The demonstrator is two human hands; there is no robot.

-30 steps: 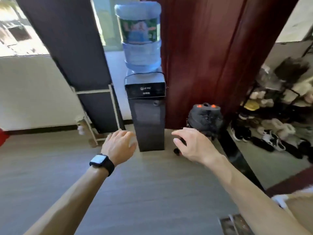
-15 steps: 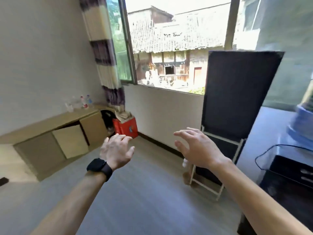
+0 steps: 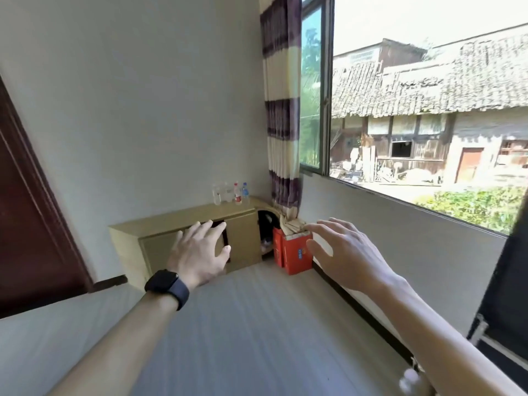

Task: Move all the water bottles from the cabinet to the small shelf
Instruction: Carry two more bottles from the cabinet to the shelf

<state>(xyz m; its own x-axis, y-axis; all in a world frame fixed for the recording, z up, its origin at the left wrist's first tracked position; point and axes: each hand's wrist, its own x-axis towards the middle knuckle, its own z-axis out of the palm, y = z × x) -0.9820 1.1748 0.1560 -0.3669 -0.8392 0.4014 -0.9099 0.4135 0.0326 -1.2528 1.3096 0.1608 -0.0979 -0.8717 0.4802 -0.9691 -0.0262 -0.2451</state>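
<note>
Corner of a room with a pale wall [image 3: 143, 95], a striped curtain [image 3: 281, 110] and a wide window [image 3: 428, 110] giving onto tiled roofs; plank-patterned floor [image 3: 243, 324] in the foreground. A low wooden cabinet [image 3: 171, 221] stands against the wall in the corner. One front panel appears ajar behind the fingers, and the end bay next to the curtain is open and dark.

Task objects: the water bottles [image 3: 231, 194], a small cluster standing upright on the cabinet's top surface at its far end, close to the curtain and well apart from both hands. The count is not legible; at least one red and one blue label show. A red box [image 3: 294, 252] sits on the floor just beside the cabinet, under the curtain hem. At the left edge is a dark door [image 3: 28, 224], at the right edge a black panel [image 3: 505, 295]. No small shelf can be identified in this view.

The person's left hand [image 3: 200, 252] has a dark watch [image 3: 167, 284] at the wrist; its grip is spread, fingers straight, holding nothing. The right hand [image 3: 345, 252] has its grip likewise spread and empty.

Handling, as a judgement: small clear plastic bottles should be light, moderately stiff, smooth-sided and prone to tipping when crowded. How full they are cannot be told. The best hold is probably around the mid-body, one bottle per hand, taking the outermost first so that neighbours are not knocked over.
</note>
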